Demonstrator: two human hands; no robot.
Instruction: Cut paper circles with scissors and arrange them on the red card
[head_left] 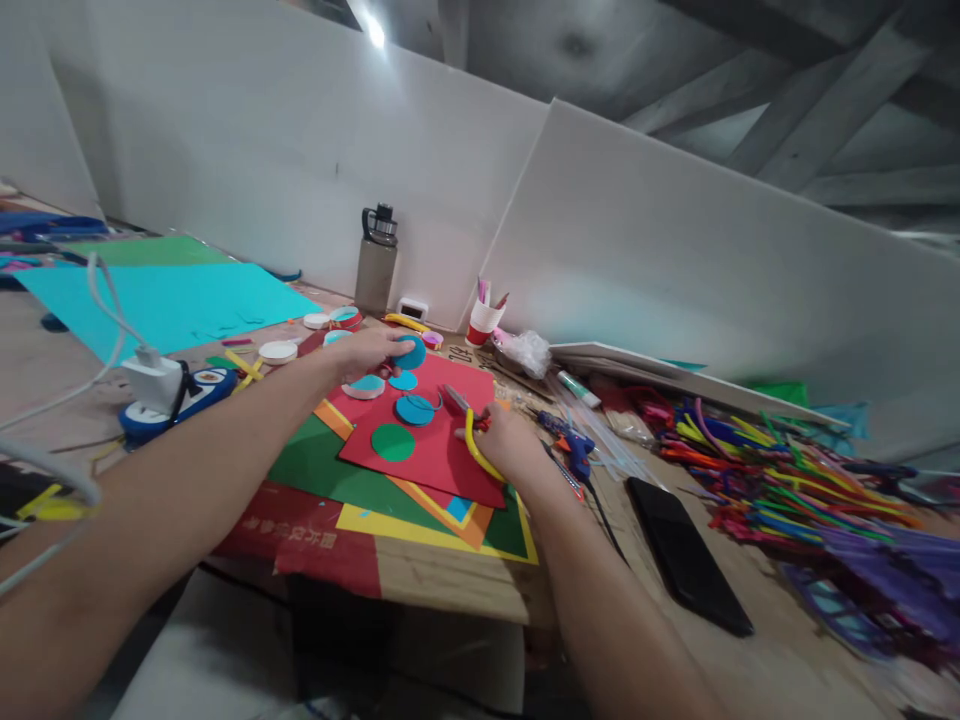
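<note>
My left hand (370, 350) reaches across the table and pinches a blue paper circle (412, 352) at the far edge of a red sheet (442, 450). My right hand (504, 440) rests on the red sheet's right side, closed on scissors with a yellow handle (477, 447) and blades pointing away. Two more blue circles (413, 409) and a green circle (393, 442) lie on the red sheet. Under it are green (315, 465), orange and yellow sheets.
A blue glue gun (574, 452) and a black phone (686, 566) lie right of my right hand. Coloured pipe cleaners (780, 480) pile at the right. A grey bottle (376, 262), a cup (484, 322), a cyan sheet (165, 300) and a charger (154, 380) stand behind and left.
</note>
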